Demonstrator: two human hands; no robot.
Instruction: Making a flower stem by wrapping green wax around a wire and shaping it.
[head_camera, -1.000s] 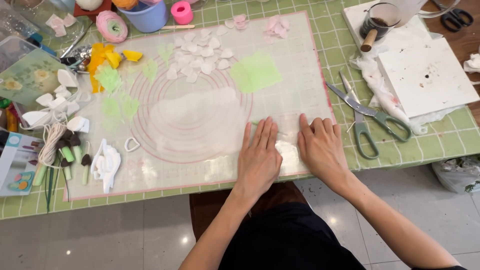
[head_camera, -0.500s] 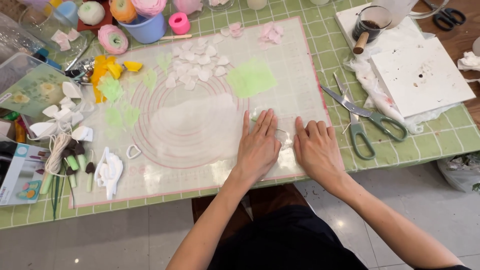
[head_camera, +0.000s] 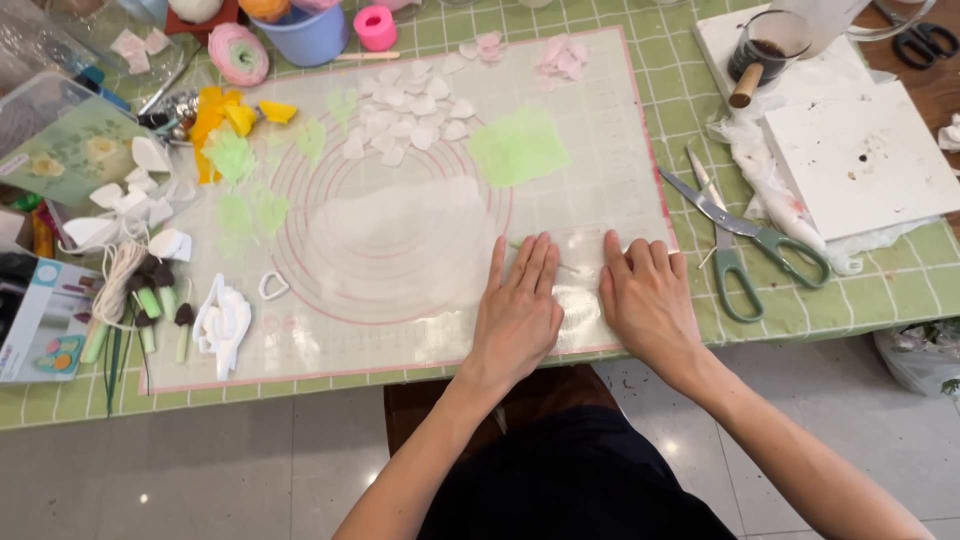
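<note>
Clear plastic film (head_camera: 575, 300), lying near the front right corner of the translucent silicone work mat (head_camera: 400, 340), sits pinned under both hands. The left hand (head_camera: 517, 312) lies flat, palm down, fingers straight and close together, pressing the film's left part; the right hand (head_camera: 645, 300) lies flat just beside it, fingers also extended, over the film's right edge. Neither hand grips anything: both are open and spread against the surface. What lies beneath the film is too faint to tell.

By the look of it, the step in hand is smoothing or flattening the film against the mat. A next move would call for even downward pressure and a slow slide outward, so the thin sheet does not wrinkle or lift.

Further up the mat rests a thin white rolled sheet (head_camera: 400, 245) inside the printed circles, then a pale green sheet (head_camera: 518, 148) and a scatter of white petals (head_camera: 410, 120). Green leaf cutouts (head_camera: 240, 185) lie to the left, with yellow pieces (head_camera: 225, 115) beyond them. Green-handled scissors (head_camera: 745, 240) rest on the checked cutting mat (head_camera: 880, 285) right of the hands, near a white board (head_camera: 860, 160).
</note>
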